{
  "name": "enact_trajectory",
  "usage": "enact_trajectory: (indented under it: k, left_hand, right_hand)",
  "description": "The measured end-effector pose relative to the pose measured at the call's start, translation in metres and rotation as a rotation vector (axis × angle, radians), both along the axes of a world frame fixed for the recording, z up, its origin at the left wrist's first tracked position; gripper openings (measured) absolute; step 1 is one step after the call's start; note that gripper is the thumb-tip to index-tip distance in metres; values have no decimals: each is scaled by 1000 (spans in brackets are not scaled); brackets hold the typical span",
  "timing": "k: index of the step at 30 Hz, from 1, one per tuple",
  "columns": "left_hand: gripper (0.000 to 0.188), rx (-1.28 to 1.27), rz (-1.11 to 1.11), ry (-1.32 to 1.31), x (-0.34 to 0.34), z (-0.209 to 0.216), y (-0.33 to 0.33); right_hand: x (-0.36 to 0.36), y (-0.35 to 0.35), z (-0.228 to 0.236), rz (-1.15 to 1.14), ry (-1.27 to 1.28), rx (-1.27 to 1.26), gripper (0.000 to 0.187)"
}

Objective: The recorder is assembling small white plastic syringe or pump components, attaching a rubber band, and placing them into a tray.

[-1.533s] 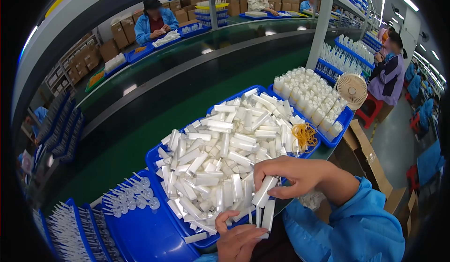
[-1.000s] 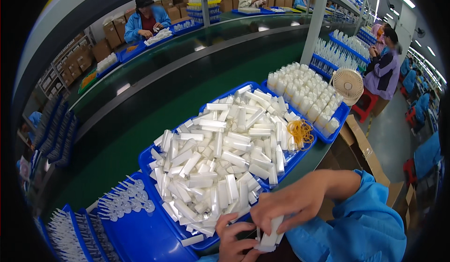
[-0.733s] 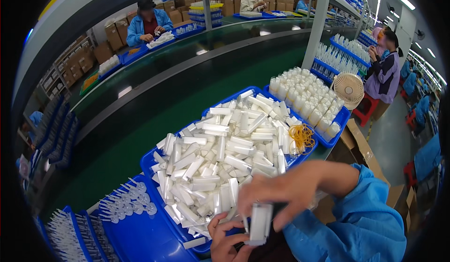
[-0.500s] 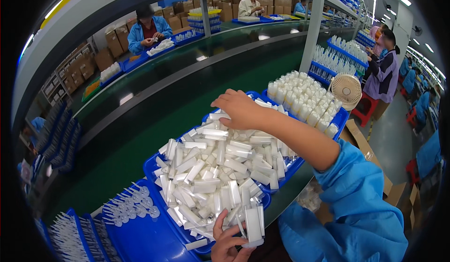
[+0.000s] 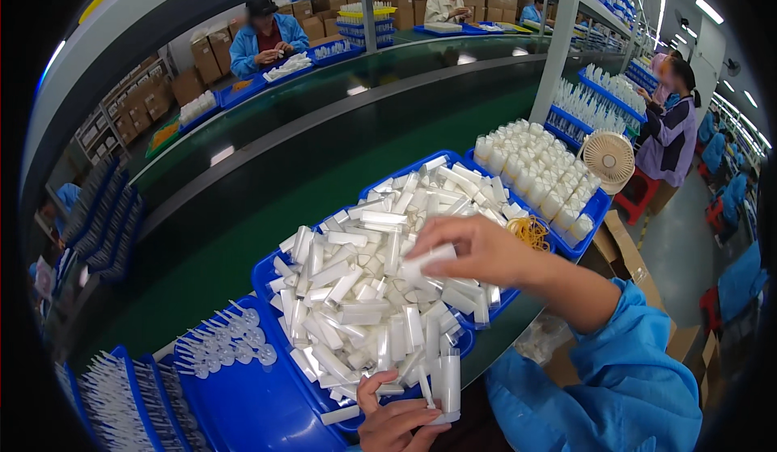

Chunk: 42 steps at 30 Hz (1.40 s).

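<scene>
Near the lower edge, my left hand (image 5: 396,426) is closed on an upright white block in a clear sleeve (image 5: 450,383). A thin white stick (image 5: 426,387) stands beside the block in the same fingers. My right hand (image 5: 490,250) hovers over the heap, its fingers closed on another white block (image 5: 426,267), slightly blurred. Below and around it lies a large heap of similar white sleeved blocks (image 5: 348,306), jumbled in blue trays (image 5: 263,278). A bundle of yellow rubber bands (image 5: 528,232) lies just beyond my right wrist.
To the left, a blue tray (image 5: 243,407) bears clear discs with thin stems (image 5: 222,347), beside racks of stemmed pieces (image 5: 105,403). Upright white bundles fill a tray (image 5: 538,169) at right, near a beige fan (image 5: 608,161). Beyond runs a green conveyor (image 5: 324,181); co-workers sit across it.
My right hand has come back from the far side of the heap toward me, now with a white block in it. My left hand keeps its block and stick. The view has shifted slightly.
</scene>
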<state>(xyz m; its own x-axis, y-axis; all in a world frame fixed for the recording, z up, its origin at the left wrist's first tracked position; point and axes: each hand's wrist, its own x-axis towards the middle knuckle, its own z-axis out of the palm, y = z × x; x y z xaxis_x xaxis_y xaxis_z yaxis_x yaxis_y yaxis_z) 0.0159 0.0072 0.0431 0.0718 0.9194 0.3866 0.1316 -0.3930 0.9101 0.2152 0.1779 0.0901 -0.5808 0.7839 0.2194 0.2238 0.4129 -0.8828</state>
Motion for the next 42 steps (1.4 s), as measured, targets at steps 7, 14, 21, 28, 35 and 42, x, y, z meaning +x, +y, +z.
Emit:
enact_trajectory:
  k: [7, 14, 21, 28, 35, 42]
  left_hand:
    - [19, 340, -89, 212, -2, 0, 7]
    - [21, 390, -71, 228, -3, -4, -1]
    - [22, 363, -80, 207, 0, -7, 5]
    - [22, 378, -109, 212, -1, -8, 0]
    - [35, 485, -19, 278, -8, -18, -1]
    - [51, 369, 101, 261, -11, -6, 0]
  right_hand:
    - [0, -49, -25, 179, 387, -798, 42]
    - [-4, -59, -27, 258, 444, -1005, 35]
    - [1, -59, -24, 345, 129, -380, 21]
    - [10, -55, -7, 468, -42, -308, 17]
    - [-5, -83, -22, 507, 88, -146, 10]
    - [-25, -91, -21, 490, 135, -77, 11]
